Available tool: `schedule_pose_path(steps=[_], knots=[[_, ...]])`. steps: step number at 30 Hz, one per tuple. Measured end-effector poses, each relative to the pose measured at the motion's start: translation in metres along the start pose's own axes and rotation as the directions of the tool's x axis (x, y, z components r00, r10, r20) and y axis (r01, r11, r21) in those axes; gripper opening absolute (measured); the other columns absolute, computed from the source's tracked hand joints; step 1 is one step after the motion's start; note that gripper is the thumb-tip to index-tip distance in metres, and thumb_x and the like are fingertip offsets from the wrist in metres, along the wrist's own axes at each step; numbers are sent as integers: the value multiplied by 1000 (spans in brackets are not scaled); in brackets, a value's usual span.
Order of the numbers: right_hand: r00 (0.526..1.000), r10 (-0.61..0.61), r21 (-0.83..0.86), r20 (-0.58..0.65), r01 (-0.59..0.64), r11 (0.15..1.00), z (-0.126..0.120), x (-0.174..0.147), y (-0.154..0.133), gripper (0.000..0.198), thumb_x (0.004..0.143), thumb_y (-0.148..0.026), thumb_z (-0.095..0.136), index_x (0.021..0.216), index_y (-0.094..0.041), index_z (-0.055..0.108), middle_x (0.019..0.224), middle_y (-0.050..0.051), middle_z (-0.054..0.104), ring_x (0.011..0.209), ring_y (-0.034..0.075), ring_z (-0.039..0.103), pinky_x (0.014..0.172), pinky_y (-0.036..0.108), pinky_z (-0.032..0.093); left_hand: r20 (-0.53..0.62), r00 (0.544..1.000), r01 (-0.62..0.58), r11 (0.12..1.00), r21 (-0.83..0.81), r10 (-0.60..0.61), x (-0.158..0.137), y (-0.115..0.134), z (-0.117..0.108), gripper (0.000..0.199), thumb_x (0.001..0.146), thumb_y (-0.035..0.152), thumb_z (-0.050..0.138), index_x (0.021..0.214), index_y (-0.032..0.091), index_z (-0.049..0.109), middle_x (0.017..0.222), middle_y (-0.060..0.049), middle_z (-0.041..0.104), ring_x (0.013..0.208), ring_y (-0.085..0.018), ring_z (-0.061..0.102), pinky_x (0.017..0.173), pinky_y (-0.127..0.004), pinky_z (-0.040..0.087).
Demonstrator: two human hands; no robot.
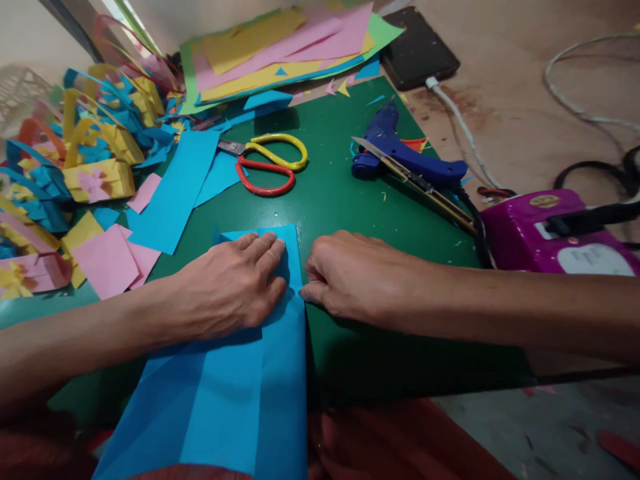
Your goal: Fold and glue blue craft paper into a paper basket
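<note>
A long sheet of blue paper (230, 407) with crease lines lies on the green board and runs down over its near edge. My left hand (245, 280) rests flat on its upper part, fingers stretched out and together, covering a folded flap. Just right of the sheet, my right hand (345, 273) is closed with the fingers curled in. Its thumb tip touches the paper's right edge, and no paper shows inside the fist. Scissors (270, 163) with one yellow and one red handle lie beyond my hands, their blades partly under a blue strip (177, 187).
A blue glue gun (410, 157) and a slim cutter (420, 183) lie at the back right, near a purple power box (530, 227) with cables. A phone (420, 47) and stacked coloured paper (280, 53) are behind. Several small paper baskets (100, 179) crowd the left beside pink squares (107, 260).
</note>
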State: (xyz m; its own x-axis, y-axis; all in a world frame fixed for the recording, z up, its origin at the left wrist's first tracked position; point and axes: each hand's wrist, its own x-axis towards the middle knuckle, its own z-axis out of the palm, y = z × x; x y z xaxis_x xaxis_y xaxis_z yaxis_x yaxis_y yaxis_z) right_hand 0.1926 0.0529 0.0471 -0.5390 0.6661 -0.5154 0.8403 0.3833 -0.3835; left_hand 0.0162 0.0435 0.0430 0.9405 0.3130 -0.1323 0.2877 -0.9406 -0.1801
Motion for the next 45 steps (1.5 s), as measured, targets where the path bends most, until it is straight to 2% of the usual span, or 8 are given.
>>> schedule_pose_path(steps=[10, 16, 24, 29, 33, 40, 42, 45], knots=[[999, -1, 7, 39, 1, 1000, -4, 5, 2, 23, 71, -28, 58, 50, -18, 55, 41, -3, 33, 41, 8, 31, 43, 26, 21, 3, 1000, 17, 1000, 7, -17, 1, 3, 0, 26, 84, 12, 38, 67, 11, 59, 89, -21, 62, 89, -32, 60, 63, -42, 53], [1000, 11, 7, 14, -11, 1000, -2, 4, 1, 21, 72, -29, 56, 55, -18, 59, 43, -1, 38, 43, 9, 35, 44, 26, 21, 4, 1000, 2, 999, 32, -2, 2, 2, -1, 29, 86, 10, 34, 67, 11, 56, 88, -19, 63, 87, -29, 61, 63, -41, 54], [999, 11, 0, 45, -11, 1000, -4, 4, 1, 16, 71, -28, 59, 59, -18, 62, 44, -3, 40, 41, 8, 33, 43, 25, 21, -89, 996, 3, 1000, -12, -4, -2, -3, 3, 29, 88, 9, 31, 72, 10, 56, 87, -17, 63, 86, -26, 61, 61, -37, 55], [999, 7, 11, 35, -7, 1000, -4, 4, 1, 19, 70, -29, 59, 55, -18, 59, 43, -4, 36, 40, 7, 26, 42, 24, 21, -45, 999, 15, 995, -101, -19, -6, -10, 3, 28, 89, 11, 29, 76, 11, 54, 94, -17, 63, 85, -26, 62, 59, -36, 56], [999, 11, 19, 43, -12, 1000, -4, 5, 1, 21, 70, -29, 59, 52, -18, 57, 43, -4, 33, 40, 7, 24, 42, 24, 21, -24, 999, 27, 982, -187, -32, -10, -15, 1, 29, 90, 10, 28, 74, 12, 53, 107, -17, 61, 98, -24, 61, 72, -33, 56], [1000, 10, 15, 28, -11, 1000, -5, 4, 2, 28, 68, -26, 59, 44, -18, 46, 41, -5, 28, 39, 7, 21, 40, 25, 20, 60, 995, 102, 912, -396, -86, -23, -24, 2, 30, 92, 12, 27, 76, 13, 52, 128, -16, 50, 107, -23, 58, 74, -31, 55], [1000, 15, 14, 22, -16, 1000, -4, 5, 2, 30, 68, -26, 59, 43, -18, 44, 41, -5, 28, 39, 6, 21, 40, 25, 20, 29, 994, 106, 903, -416, -103, -25, -25, 4, 27, 93, 14, 29, 80, 13, 52, 128, -15, 51, 105, -21, 60, 75, -30, 54], [1000, 15, 22, 18, -15, 1000, -4, 6, 2, 31, 68, -27, 60, 43, -18, 43, 40, -5, 28, 39, 7, 21, 41, 25, 20, 16, 989, 138, 910, -391, -144, -24, -25, 6, 18, 93, 15, 31, 90, 14, 49, 125, -13, 53, 88, -16, 65, 63, -25, 52]])
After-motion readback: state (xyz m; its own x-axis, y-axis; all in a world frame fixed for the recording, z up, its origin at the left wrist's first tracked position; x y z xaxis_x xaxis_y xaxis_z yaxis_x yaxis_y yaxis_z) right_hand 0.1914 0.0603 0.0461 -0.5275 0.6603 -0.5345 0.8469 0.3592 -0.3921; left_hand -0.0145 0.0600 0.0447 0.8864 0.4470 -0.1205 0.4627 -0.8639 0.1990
